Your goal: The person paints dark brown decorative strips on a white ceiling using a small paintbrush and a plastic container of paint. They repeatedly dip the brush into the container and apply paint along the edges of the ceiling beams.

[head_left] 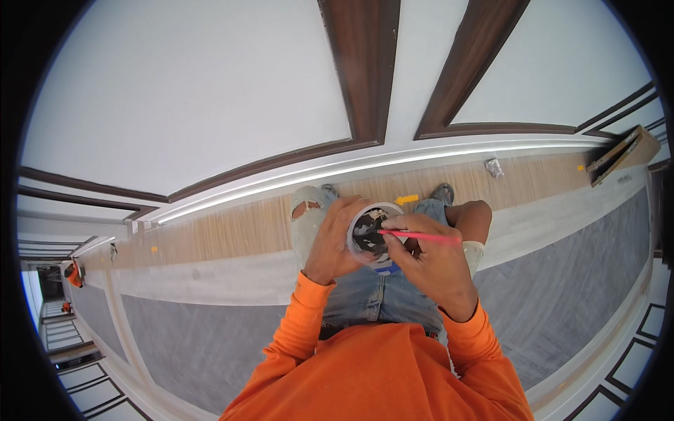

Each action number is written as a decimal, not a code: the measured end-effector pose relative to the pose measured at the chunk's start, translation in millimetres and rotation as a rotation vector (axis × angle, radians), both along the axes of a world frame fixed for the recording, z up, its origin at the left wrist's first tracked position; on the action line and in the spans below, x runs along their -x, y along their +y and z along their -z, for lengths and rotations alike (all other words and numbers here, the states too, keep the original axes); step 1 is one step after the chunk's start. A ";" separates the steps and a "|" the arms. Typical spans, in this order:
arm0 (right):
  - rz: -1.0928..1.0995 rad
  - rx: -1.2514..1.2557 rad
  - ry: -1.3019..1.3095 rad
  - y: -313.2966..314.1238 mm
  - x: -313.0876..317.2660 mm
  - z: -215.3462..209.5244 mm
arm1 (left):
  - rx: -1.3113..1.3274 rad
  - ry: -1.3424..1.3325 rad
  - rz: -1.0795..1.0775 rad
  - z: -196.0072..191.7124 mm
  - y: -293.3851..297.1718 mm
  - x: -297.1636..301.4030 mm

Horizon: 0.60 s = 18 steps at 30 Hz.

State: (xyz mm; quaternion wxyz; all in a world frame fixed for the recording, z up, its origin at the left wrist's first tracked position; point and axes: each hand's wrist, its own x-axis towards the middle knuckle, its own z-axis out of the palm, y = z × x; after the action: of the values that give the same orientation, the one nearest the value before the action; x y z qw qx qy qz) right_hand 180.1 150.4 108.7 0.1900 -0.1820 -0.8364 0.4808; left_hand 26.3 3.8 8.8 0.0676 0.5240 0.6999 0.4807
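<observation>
We look down past our orange sleeves [309,316] at both hands, held together over our knees in torn jeans [365,291]. Our left hand [335,242] wraps around a small round cup [371,235] — fingers curled snugly about its left side and the thumb along the near edge, so the grip is closed on it. The cup sits tipped toward us, its white rim showing and its inside dark with pale smears. A bit of blue shows just beneath it; we cannot tell what that is.

Our right hand [432,263] pinches a thin red brush [420,236] between thumb and curled fingers, closed tight on the handle. The brush lies nearly level, its tip reaching left into the mouth of the cup, touching or just above the dark contents — we cannot tell which.

Beyond the hands runs a wooden floor strip [225,231] along the foot of a white wall with dark brown trim [365,70]. A yellow scrap [406,199] lies on the wood just past the cup, and a crumpled silver wrapper [494,167] lies farther right. Far off at the left, another person in orange [74,274] is small in the corridor.
</observation>
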 end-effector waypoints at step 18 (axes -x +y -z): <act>-0.021 -0.069 -0.090 -15.2 -5.5 -13.4 | -0.030 0.000 0.029 -14.5 -15.6 -16.0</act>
State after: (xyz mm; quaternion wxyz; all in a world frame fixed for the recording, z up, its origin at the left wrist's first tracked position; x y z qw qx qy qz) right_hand 185.6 135.2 122.1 0.1534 -0.1878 -0.8621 0.4449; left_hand 42.3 -11.7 23.2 0.0666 0.5348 0.6849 0.4903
